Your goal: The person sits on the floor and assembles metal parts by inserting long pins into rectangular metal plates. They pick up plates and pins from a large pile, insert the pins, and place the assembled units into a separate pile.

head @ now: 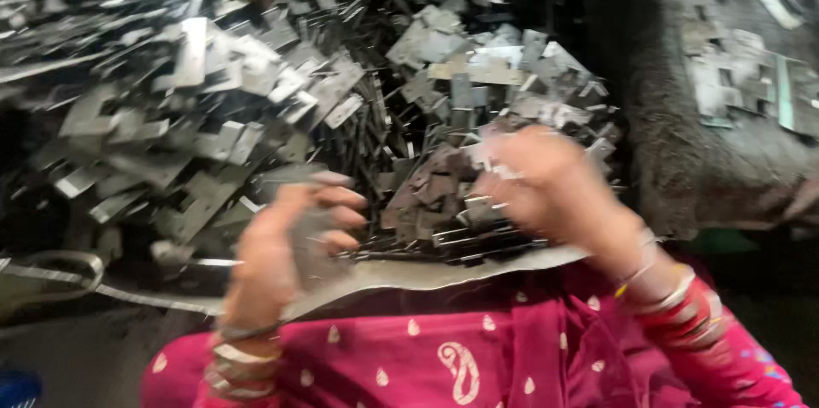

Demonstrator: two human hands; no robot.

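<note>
Left hand [286, 241] curled on metal piece [311, 241]

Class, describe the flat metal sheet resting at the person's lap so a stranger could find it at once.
Start at the big heap of small grey metal pieces. Along its near edge, above the pink patterned cloth, lies the metal sheet, between the left hand and right hand. Unlike the small cut pieces, it is one broad, thin, curving plate.

Your left hand [286, 241] is raised with its fingers curled inward and bangles at the wrist, while your right hand [550, 182], blurred, reaches forward with its wrist bent, bangles and red sleeve behind.
</note>
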